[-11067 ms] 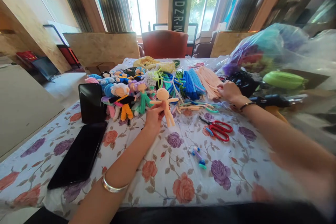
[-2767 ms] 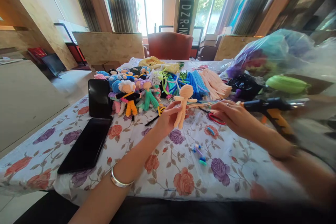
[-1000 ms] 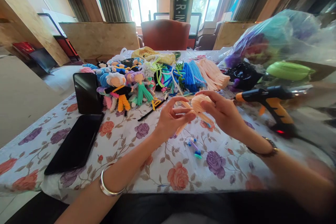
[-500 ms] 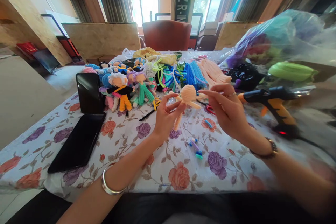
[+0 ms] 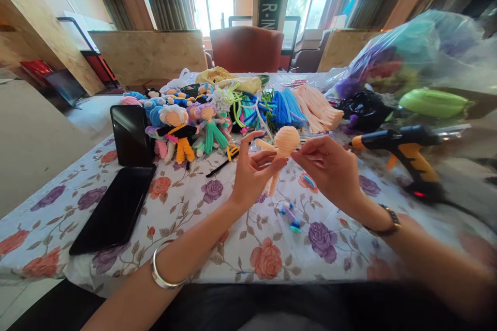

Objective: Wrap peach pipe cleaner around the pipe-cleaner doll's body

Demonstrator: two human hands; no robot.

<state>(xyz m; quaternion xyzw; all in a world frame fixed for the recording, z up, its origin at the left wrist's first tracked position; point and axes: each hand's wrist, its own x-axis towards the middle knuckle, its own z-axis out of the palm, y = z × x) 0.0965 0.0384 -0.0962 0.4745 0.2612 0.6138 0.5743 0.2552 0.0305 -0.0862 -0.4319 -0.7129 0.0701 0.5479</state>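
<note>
Spreading across most of the view is a table under a white cloth printed with purple and orange roses [image 5: 267,258], and above its middle both hands hold up one small figure. Judging by the pose, the step in hand is shaping or checking the doll's right-side arm; the next move seems to call for a steady pinch on the body while that thin arm is bent or trimmed without twisting it loose. The left hand [image 5: 250,176] is closed on the peach-coloured pipe-cleaner doll [image 5: 282,149] at its body, fingers wrapped from behind. The right hand [image 5: 332,170] pinches the doll's arm tip, thumb and forefinger together on it. The doll stands upright, clear of the cloth, with a round wound head, stubby arms out sideways and a thin leg hanging down; it is bare, with no clothing. Near the right hand stands a black and orange glue gun [image 5: 399,147].
</note>
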